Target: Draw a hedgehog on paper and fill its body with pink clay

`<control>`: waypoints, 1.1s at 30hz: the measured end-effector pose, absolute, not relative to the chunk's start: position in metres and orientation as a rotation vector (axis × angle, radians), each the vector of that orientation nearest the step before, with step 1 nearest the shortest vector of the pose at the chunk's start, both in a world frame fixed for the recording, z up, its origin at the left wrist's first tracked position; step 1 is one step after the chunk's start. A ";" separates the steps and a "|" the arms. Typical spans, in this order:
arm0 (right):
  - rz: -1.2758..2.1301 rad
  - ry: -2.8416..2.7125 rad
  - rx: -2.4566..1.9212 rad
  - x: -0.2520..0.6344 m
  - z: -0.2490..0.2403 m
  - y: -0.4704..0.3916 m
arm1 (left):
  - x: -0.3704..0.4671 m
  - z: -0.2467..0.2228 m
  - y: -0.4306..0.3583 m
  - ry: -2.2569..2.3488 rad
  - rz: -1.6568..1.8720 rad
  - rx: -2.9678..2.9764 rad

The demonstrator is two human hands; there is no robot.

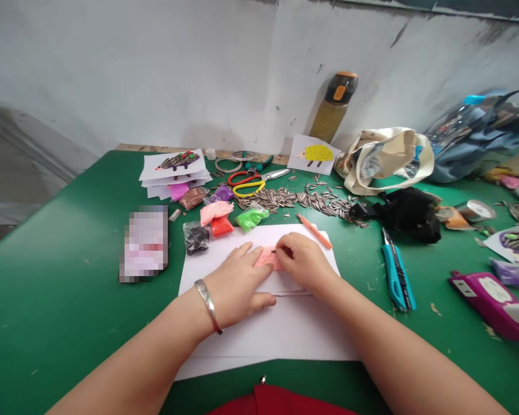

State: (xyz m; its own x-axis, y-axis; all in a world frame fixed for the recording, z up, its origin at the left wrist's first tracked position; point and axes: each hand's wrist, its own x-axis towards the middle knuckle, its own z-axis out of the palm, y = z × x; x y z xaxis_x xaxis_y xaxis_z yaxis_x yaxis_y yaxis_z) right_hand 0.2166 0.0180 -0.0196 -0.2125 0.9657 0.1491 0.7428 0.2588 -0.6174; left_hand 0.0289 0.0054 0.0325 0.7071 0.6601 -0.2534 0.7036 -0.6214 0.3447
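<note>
A flat patch of pink clay (264, 259) lies on the white paper (277, 328) in front of me. My left hand (236, 282) rests on the paper with its fingers spread, fingertips at the patch's left edge. Over the right side of the patch, my right hand (300, 259) pinches a small dark piece, which looks like a seed, mostly hidden by the fingers. An orange pen (315, 231) lies at the paper's upper right. Bags of black clay (196, 237), red clay (221, 226), pink clay (216, 212) and green clay (251, 217) sit along the paper's top edge.
Sunflower seeds (311, 202) are scattered behind the paper, near scissors (259, 181). A blue cutter (398, 276) and a magenta case (497, 305) lie to the right. Finished pictures (175, 167) are stacked at the back left. A bottle (334, 109) and a cloth bag (384, 161) stand by the wall.
</note>
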 end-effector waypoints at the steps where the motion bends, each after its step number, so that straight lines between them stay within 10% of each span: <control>1: 0.580 -2.021 -1.542 0.217 -0.020 0.018 | 0.029 0.032 0.005 1.050 -0.141 2.496; 33: 0.515 -2.049 -1.524 0.215 -0.023 0.017 | 0.031 0.032 0.006 1.041 -0.120 2.499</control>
State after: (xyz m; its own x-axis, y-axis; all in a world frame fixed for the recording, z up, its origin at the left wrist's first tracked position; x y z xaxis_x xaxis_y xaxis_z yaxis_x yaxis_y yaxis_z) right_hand 0.2147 0.0167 -0.0226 -0.2233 0.9567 0.1868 0.7548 0.2909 -0.5879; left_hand 0.0307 0.0056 0.0319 0.7147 0.6575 -0.2387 0.6946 -0.6268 0.3531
